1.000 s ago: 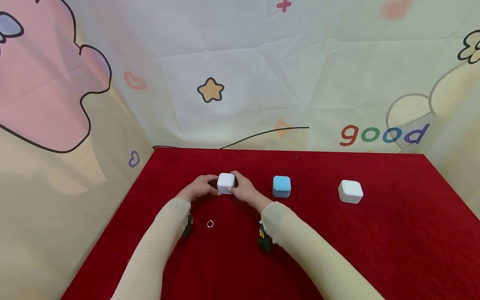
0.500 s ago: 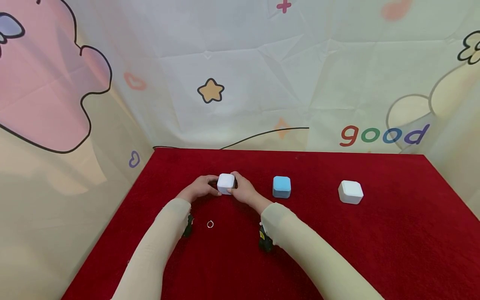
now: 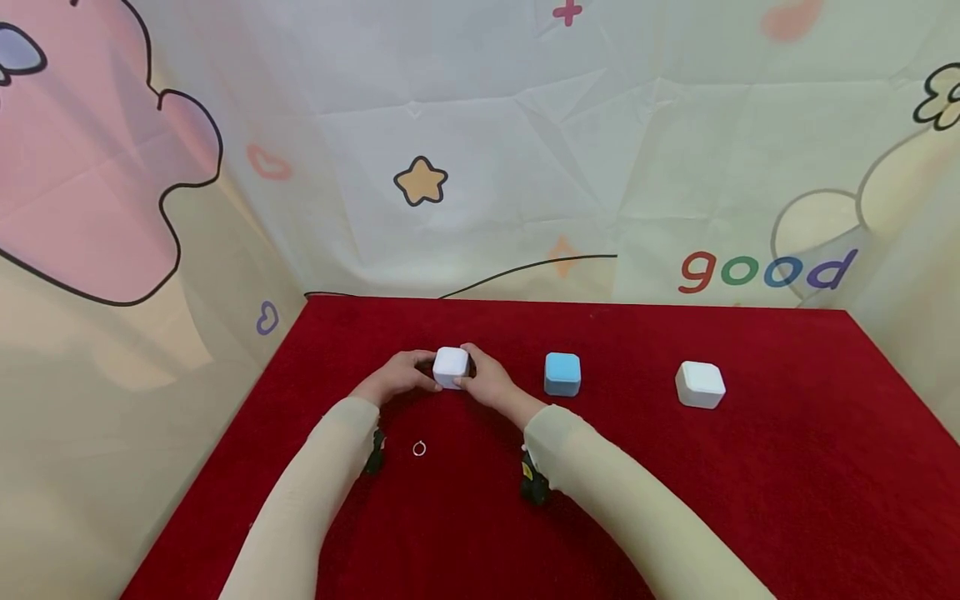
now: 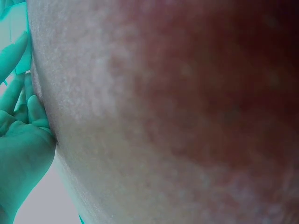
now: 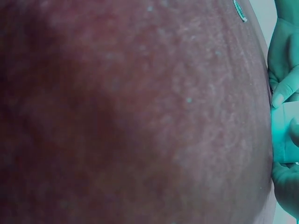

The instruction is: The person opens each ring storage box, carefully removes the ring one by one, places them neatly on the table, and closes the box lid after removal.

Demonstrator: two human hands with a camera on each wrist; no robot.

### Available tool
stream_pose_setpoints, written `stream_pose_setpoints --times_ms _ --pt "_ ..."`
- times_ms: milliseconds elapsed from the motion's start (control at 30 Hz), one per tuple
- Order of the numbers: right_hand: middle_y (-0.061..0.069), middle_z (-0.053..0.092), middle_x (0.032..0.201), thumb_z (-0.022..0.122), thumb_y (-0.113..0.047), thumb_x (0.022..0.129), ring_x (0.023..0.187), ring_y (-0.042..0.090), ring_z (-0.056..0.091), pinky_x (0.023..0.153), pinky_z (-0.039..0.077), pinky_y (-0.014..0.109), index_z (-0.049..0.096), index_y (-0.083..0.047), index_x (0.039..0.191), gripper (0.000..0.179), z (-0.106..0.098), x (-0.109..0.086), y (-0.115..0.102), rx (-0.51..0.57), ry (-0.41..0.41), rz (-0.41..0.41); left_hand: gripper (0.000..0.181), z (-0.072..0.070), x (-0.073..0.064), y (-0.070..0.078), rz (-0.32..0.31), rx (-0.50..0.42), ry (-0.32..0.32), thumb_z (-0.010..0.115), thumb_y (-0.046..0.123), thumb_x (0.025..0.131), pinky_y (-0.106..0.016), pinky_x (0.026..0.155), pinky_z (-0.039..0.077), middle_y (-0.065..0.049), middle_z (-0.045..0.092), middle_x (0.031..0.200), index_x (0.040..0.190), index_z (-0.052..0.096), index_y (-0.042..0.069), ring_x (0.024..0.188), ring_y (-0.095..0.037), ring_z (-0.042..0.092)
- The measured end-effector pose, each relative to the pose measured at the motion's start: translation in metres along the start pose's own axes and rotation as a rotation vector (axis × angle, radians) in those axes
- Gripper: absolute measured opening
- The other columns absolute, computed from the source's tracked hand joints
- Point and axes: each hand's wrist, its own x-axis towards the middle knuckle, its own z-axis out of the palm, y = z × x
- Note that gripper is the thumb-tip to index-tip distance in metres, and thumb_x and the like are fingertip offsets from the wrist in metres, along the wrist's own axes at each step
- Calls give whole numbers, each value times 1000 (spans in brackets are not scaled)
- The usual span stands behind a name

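Nothing has visibly shifted over the last second: the left hand [image 3: 399, 373] and right hand [image 3: 491, 382] still hold the closed white box [image 3: 451, 364] between them on the red-covered table [image 3: 465, 533]. The ring [image 3: 419, 455] lies outside, nearer the person, so the work seems paused.

Soft, even brightness in the head view; wrist views dim and blurry, with teal-tinted fingers [image 4: 13, 53] at the edges.

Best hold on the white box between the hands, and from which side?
I'd grip the white box by its opposite side walls, left hand from the left, right hand from the right: it's squarish with rounded edges, its top unobstructed.
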Motion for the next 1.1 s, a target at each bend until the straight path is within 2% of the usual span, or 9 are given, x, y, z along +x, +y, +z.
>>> stream_pose_setpoints --times_ms 200,467,800,1100 --pt "20 52 154 67 -9 98 142 34 51 118 43 48 44 -1 151 58 0 1 4 45 -3 11 63 0 1 -1 24 3 0 74 4 87 -47 112 47 -23 58 146 147 53 0 130 -34 56" --pt "20 49 156 69 -9 97 142 35 52 116 45 47 41 -1 154 64 -1 -3 5 118 -2 42 64 1 1 -2 23 -4 9 74 5 87 -46 111 49 -23 58 145 148 52 0 129 -34 56" --pt "19 49 156 70 -10 97 142 35 52 118 44 47 41 -2 155 66 -3 -6 2 133 3 52 65 0 -3 0 20 -5 14 74 5 87 -49 114 46 -23 57 147 148 52 0 131 -35 55" --pt "21 50 155 70 -9 95 143 35 51 119 43 47 39 2 155 68 -6 -9 -1 159 18 86 66 -5 -8 1 18 -45 3 72 6 89 -50 116 45 -22 54 152 151 49 3 138 -37 53"
